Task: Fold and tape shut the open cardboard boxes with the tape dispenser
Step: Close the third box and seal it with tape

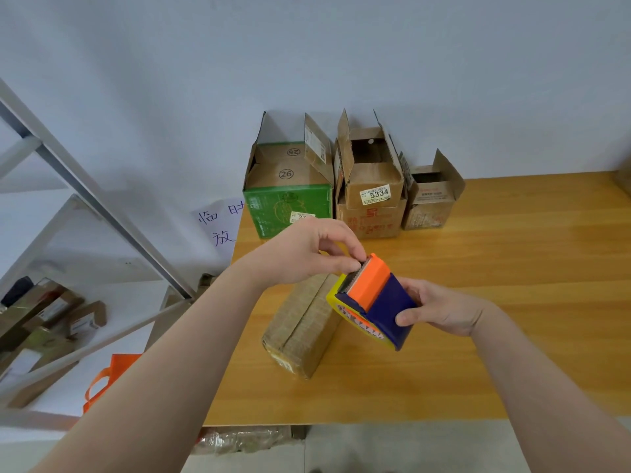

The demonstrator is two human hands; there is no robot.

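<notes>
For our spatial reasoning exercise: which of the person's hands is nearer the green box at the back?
Left. The left hand is just in front of the green box; the right hand, gripping the tape dispenser, is farther forward and to the right.

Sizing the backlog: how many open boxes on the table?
3, in a row at the wall: green box at left, box labelled 5334 in the middle, small box at right. Cardboard at the frame's right edge may be another.
</notes>
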